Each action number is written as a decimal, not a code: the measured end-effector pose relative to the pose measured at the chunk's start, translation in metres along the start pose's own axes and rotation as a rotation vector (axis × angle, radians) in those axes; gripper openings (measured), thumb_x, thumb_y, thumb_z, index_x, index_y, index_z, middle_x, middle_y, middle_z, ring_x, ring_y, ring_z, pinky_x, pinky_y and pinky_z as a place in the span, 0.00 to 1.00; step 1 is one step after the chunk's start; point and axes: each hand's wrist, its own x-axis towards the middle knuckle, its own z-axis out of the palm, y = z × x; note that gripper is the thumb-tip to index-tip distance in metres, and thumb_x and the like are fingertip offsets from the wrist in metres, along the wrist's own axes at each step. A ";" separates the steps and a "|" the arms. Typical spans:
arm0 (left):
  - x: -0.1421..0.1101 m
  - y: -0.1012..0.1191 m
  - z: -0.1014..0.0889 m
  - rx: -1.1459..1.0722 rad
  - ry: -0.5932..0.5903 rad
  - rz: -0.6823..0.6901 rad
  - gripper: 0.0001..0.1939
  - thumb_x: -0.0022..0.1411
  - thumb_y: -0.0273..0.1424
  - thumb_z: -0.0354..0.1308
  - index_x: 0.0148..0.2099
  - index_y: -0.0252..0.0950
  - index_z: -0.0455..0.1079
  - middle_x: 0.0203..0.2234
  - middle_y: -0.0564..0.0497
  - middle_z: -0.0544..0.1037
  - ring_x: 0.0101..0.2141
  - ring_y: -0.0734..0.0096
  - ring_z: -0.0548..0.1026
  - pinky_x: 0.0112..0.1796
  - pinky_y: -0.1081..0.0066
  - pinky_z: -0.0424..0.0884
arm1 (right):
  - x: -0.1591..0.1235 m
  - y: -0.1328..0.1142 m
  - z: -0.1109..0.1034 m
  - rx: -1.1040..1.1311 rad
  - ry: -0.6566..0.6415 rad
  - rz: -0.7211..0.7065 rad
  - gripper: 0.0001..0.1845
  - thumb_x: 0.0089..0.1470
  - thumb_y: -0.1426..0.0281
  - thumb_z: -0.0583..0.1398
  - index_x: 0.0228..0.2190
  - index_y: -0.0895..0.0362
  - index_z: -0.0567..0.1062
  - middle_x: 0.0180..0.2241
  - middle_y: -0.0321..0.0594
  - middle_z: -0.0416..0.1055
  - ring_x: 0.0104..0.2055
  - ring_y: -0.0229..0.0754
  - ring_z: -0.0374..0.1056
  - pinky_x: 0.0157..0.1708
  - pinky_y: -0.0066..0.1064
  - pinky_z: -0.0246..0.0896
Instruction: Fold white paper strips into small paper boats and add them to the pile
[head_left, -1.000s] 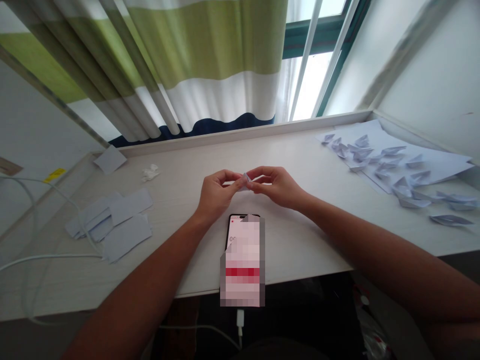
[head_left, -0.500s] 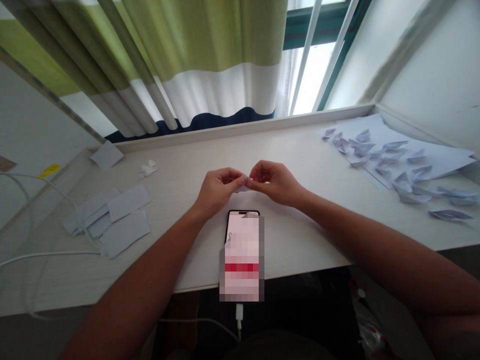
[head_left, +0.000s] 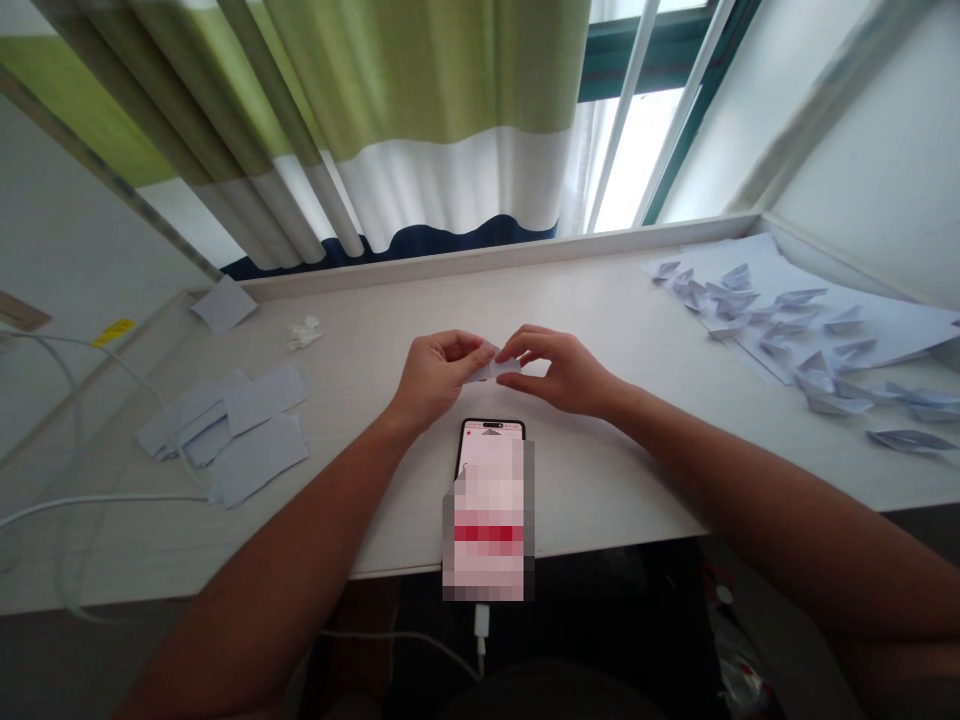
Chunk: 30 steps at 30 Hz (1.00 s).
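Observation:
In front of me, above the table, a small folded piece of white paper [head_left: 507, 367] sits between my two hands. My left hand [head_left: 441, 376] is closed, pinching its left part between thumb and fingers. My right hand [head_left: 561, 370] holds the right part more loosely, fingertips at the upper edge and thumb at the lower one, with a gap showing between them. The fingers cover much of the paper, so its full shape is hidden. Just below the hands lies a phone [head_left: 491, 433] with a lit, partly blurred screen.
Several folded paper boats [head_left: 829, 385] stand at the right, some on large white sheets [head_left: 892, 320]. Cut paper pieces [head_left: 259, 460] lie at the left beside a white cable [head_left: 97, 503]. Crumpled paper [head_left: 304, 332] rests farther back. A curtain [head_left: 450, 100] hangs behind the table [head_left: 375, 310].
The right fingers have spread from a tight pinch beside the left fingertips, and more of the paper shows now. The whole view has shifted slightly.

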 end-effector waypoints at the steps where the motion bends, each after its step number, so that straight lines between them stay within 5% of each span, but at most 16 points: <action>1: 0.000 -0.001 0.000 0.013 -0.006 0.011 0.20 0.49 0.44 0.82 0.35 0.35 0.83 0.30 0.47 0.86 0.30 0.67 0.81 0.36 0.65 0.79 | 0.000 0.000 0.000 0.008 0.005 -0.001 0.07 0.60 0.63 0.71 0.39 0.53 0.84 0.43 0.43 0.79 0.44 0.46 0.77 0.48 0.45 0.79; 8: 0.000 0.001 -0.003 -0.053 -0.042 -0.035 0.26 0.53 0.44 0.80 0.47 0.36 0.79 0.30 0.49 0.86 0.30 0.68 0.82 0.36 0.68 0.77 | 0.001 0.003 0.000 -0.020 0.043 -0.039 0.12 0.66 0.59 0.66 0.35 0.54 0.81 0.40 0.42 0.79 0.40 0.44 0.76 0.45 0.43 0.78; 11: -0.001 0.004 -0.003 -0.070 -0.099 0.045 0.25 0.55 0.40 0.79 0.51 0.38 0.76 0.34 0.50 0.87 0.33 0.68 0.83 0.39 0.68 0.78 | 0.002 0.004 -0.001 -0.036 0.133 -0.023 0.14 0.68 0.58 0.64 0.35 0.55 0.77 0.36 0.41 0.79 0.38 0.43 0.75 0.42 0.41 0.76; 16: 0.000 -0.001 -0.002 0.106 -0.113 0.218 0.14 0.56 0.35 0.78 0.44 0.38 0.82 0.37 0.49 0.87 0.37 0.70 0.82 0.41 0.70 0.77 | 0.003 0.004 -0.002 -0.037 0.215 -0.019 0.12 0.68 0.60 0.63 0.35 0.55 0.75 0.35 0.41 0.79 0.36 0.42 0.74 0.39 0.38 0.73; 30: 0.000 0.000 0.001 0.083 -0.014 0.189 0.14 0.60 0.39 0.76 0.37 0.34 0.80 0.29 0.49 0.85 0.31 0.66 0.84 0.37 0.66 0.82 | 0.004 0.010 0.008 0.129 0.287 0.082 0.17 0.64 0.55 0.68 0.36 0.54 0.74 0.29 0.36 0.77 0.28 0.39 0.75 0.31 0.35 0.70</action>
